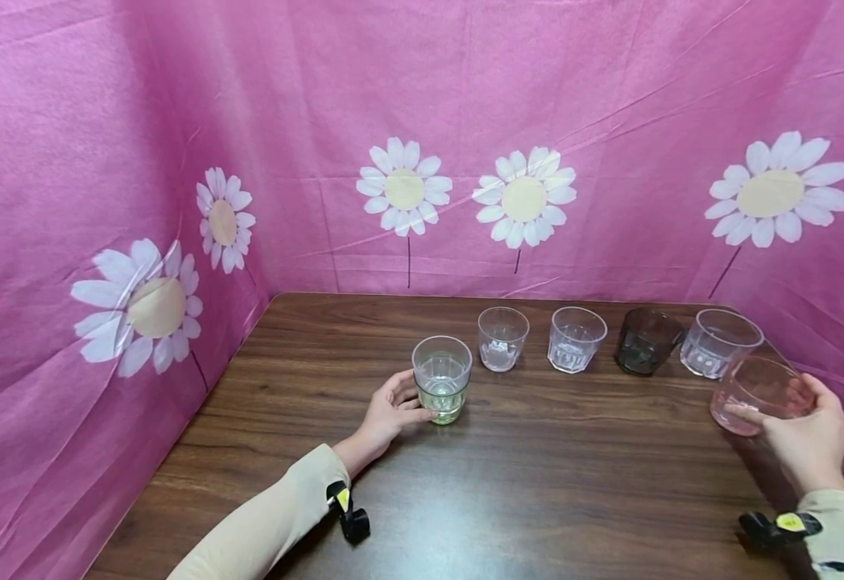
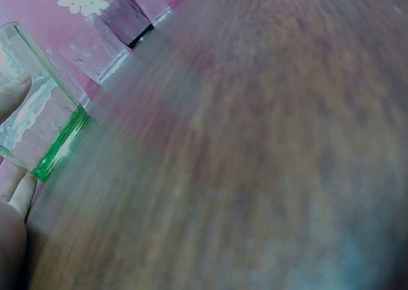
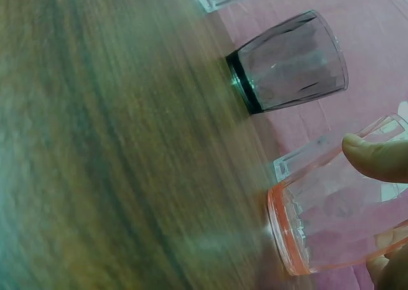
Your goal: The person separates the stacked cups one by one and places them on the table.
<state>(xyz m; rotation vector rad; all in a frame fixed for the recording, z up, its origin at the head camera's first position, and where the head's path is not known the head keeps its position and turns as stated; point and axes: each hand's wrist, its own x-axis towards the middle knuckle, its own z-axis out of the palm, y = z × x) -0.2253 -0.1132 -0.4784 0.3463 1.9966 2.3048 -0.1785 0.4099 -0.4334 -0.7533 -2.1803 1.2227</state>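
My left hand [image 1: 384, 420] grips a green-tinted tumbler [image 1: 445, 404] from its left side, thumb in front. A clear tumbler [image 1: 441, 354] appears nested in the green one, its rim standing higher. In the left wrist view the green base [image 2: 64, 143] sits on or very near the tabletop. At the far right, my right hand [image 1: 809, 439] holds a pink tumbler [image 1: 744, 395], thumb on the near side and fingers around the other. The right wrist view shows its orange-pink base [image 3: 285, 232] close to the table; whether it touches, I cannot tell.
Along the back of the wooden table [image 1: 538, 491] stand a clear tumbler [image 1: 502, 342], a faceted clear tumbler [image 1: 576, 342], a dark grey tumbler [image 1: 647, 345] and another clear one [image 1: 712, 346] just behind the pink tumbler. Pink flowered cloth [image 1: 306, 161] hangs behind and beside the table.
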